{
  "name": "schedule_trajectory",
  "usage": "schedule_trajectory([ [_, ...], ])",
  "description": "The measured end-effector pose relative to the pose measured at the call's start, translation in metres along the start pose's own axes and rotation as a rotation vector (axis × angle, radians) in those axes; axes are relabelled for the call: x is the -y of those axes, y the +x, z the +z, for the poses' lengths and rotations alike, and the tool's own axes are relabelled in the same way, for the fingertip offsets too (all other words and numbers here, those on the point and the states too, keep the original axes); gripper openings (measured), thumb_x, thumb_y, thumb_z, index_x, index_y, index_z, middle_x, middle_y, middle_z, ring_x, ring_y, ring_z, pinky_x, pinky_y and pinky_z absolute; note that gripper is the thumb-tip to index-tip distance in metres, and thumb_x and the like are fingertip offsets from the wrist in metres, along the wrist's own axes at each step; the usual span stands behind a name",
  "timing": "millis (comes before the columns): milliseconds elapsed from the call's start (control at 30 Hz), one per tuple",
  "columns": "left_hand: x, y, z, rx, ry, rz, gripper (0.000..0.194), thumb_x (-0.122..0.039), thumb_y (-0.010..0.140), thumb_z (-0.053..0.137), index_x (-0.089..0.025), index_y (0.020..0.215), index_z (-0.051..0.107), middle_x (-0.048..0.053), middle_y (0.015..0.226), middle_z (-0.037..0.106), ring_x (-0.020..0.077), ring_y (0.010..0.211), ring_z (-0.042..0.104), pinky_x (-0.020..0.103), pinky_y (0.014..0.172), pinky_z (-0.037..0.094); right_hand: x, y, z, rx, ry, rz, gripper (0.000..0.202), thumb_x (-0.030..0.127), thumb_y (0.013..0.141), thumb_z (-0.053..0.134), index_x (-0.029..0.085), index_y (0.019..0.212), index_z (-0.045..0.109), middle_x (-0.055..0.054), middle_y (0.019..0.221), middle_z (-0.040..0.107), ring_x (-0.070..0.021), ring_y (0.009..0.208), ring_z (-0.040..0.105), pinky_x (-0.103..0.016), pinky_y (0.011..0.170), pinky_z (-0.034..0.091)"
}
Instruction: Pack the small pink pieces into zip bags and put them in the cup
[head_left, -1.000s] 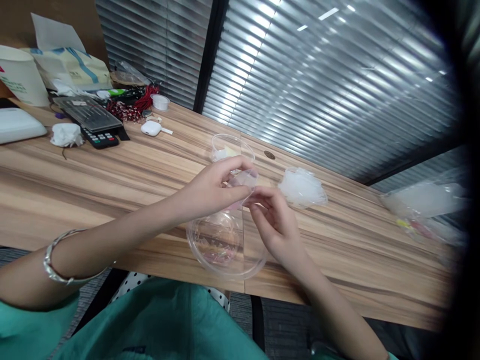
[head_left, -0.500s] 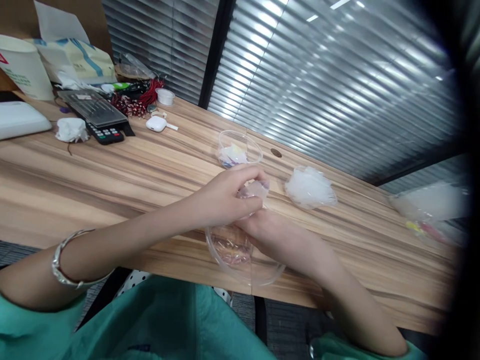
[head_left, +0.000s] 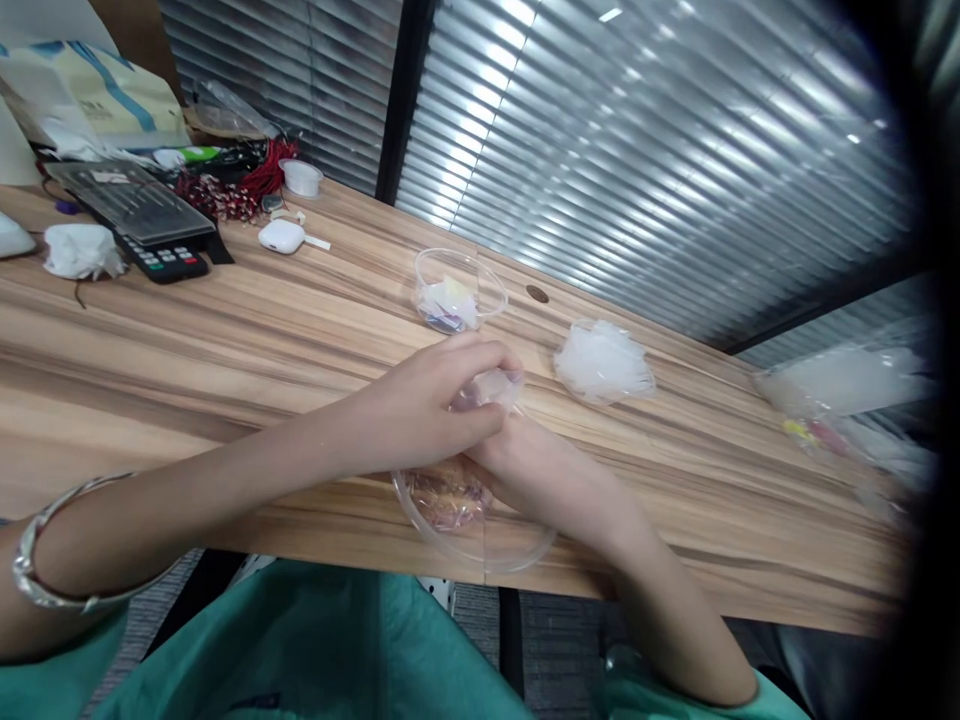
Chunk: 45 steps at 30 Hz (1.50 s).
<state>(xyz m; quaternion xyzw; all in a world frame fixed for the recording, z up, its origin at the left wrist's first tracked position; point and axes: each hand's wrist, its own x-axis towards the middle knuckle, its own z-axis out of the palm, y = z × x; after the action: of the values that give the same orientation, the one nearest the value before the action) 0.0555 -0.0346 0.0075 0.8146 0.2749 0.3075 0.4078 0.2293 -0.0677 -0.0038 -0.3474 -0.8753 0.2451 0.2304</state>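
Note:
My left hand (head_left: 439,400) is curled over the front of my right hand, its thumb and forefinger closed on a small clear plastic bag (head_left: 491,388). What the bag contains is not clear. My right hand (head_left: 510,447) meets it from the right, with the wrist bent and its fingers hidden behind the left hand. Directly beneath both hands is a round clear plastic bowl (head_left: 517,562), partly covered by them. Shiny pinkish clear packets (head_left: 450,500) lie inside it.
Beyond my hands stand a smaller clear bowl (head_left: 495,290) with packets in it and a pile of translucent bags (head_left: 604,362). More bags (head_left: 847,380) lie far right. At left are an earbud case (head_left: 282,236), a black keypad device (head_left: 169,262), crumpled tissue (head_left: 82,250) and red wires (head_left: 274,165).
The camera view has swung slightly, so the table things appear farther left. Both hands keep nearly the same pose over the bowl, with the bag still in the left hand.

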Motion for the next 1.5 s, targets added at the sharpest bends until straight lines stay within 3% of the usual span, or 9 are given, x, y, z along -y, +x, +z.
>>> schedule_trajectory([
  [133, -0.001, 0.0, 0.0, -0.026, -0.022, -0.026, 0.029, -0.016, 0.082, 0.054, -0.019, 0.11, 0.06, 0.003, 0.097, 0.062, 0.0173, 0.085, 0.057, 0.029, 0.073, 0.045, -0.004, 0.002, -0.002, 0.261, -0.318, -0.151, 0.054, -0.004, 0.083, 0.039, 0.019, 0.128, 0.058, -0.008, 0.142, 0.056, -0.0281, 0.13, 0.055, -0.042, 0.108, 0.051],
  [200, -0.001, 0.0, 0.0, -0.038, -0.051, -0.05, 0.028, -0.017, 0.083, 0.055, -0.019, 0.11, 0.06, 0.001, 0.088, 0.06, 0.0157, 0.077, 0.055, 0.026, 0.064, 0.043, -0.003, 0.001, -0.005, 0.301, -0.364, -0.124, 0.047, -0.003, 0.085, 0.039, 0.014, 0.123, 0.061, -0.012, 0.133, 0.062, -0.0269, 0.12, 0.063, -0.04, 0.101, 0.055],
  [333, -0.004, -0.001, -0.001, -0.039, -0.123, -0.132, 0.033, -0.02, 0.084, 0.056, -0.022, 0.116, 0.056, -0.003, 0.074, 0.054, 0.0127, 0.064, 0.052, 0.023, 0.054, 0.039, 0.0, -0.002, -0.011, 0.353, -0.347, 0.037, 0.038, 0.001, 0.09, 0.043, 0.016, 0.117, 0.065, -0.011, 0.116, 0.069, -0.0231, 0.097, 0.068, -0.037, 0.085, 0.057],
  [533, -0.007, -0.004, -0.002, 0.029, -0.118, -0.189, 0.034, -0.02, 0.087, 0.054, -0.025, 0.12, 0.054, -0.007, 0.063, 0.046, 0.0098, 0.054, 0.047, 0.022, 0.05, 0.038, 0.0, -0.005, -0.011, 0.413, -0.297, 0.083, 0.033, 0.015, 0.096, 0.049, 0.015, 0.128, 0.058, -0.013, 0.115, 0.067, -0.0242, 0.096, 0.066, -0.036, 0.079, 0.054],
  [800, -0.006, 0.001, -0.001, 0.049, -0.328, -0.275, 0.036, -0.02, 0.083, 0.061, -0.027, 0.117, 0.052, -0.005, 0.064, 0.05, 0.0111, 0.056, 0.048, 0.022, 0.048, 0.039, 0.005, -0.004, -0.009, 0.382, -0.314, 0.093, 0.024, 0.019, 0.101, 0.044, 0.018, 0.113, 0.065, -0.01, 0.113, 0.067, -0.0212, 0.099, 0.065, -0.034, 0.085, 0.052],
  [933, -0.008, 0.004, -0.003, -0.037, -0.413, -0.342, 0.033, -0.018, 0.082, 0.063, -0.024, 0.113, 0.053, 0.001, 0.078, 0.06, 0.0143, 0.069, 0.056, 0.023, 0.054, 0.043, 0.007, -0.003, -0.009, 0.358, -0.37, 0.073, 0.02, 0.018, 0.099, 0.047, 0.012, 0.109, 0.063, -0.013, 0.115, 0.065, -0.0224, 0.097, 0.063, -0.036, 0.083, 0.051],
  [1133, -0.01, 0.005, -0.002, -0.065, -0.451, -0.348, 0.025, -0.018, 0.083, 0.061, -0.023, 0.107, 0.056, 0.001, 0.08, 0.062, 0.0158, 0.075, 0.062, 0.022, 0.055, 0.044, 0.009, -0.004, -0.009, 0.359, -0.344, 0.063, 0.027, 0.023, 0.1, 0.05, 0.02, 0.123, 0.062, -0.009, 0.125, 0.062, -0.0225, 0.105, 0.063, -0.036, 0.086, 0.052],
  [1267, -0.009, 0.005, -0.001, -0.112, -0.483, -0.337, 0.021, -0.019, 0.084, 0.06, -0.023, 0.105, 0.059, 0.002, 0.087, 0.065, 0.0183, 0.088, 0.066, 0.022, 0.06, 0.047, 0.01, -0.004, -0.01, 0.351, -0.366, 0.03, 0.028, 0.024, 0.1, 0.05, 0.018, 0.124, 0.063, -0.011, 0.122, 0.063, -0.0237, 0.105, 0.062, -0.036, 0.086, 0.052],
  [1500, -0.011, 0.006, -0.002, -0.098, -0.439, -0.324, 0.022, -0.017, 0.083, 0.059, -0.021, 0.104, 0.06, 0.001, 0.086, 0.065, 0.0183, 0.089, 0.067, 0.022, 0.061, 0.049, 0.01, -0.004, -0.011, 0.372, -0.315, 0.046, 0.029, 0.02, 0.1, 0.049, 0.025, 0.124, 0.064, -0.007, 0.126, 0.061, -0.0216, 0.107, 0.062, -0.034, 0.087, 0.05],
])
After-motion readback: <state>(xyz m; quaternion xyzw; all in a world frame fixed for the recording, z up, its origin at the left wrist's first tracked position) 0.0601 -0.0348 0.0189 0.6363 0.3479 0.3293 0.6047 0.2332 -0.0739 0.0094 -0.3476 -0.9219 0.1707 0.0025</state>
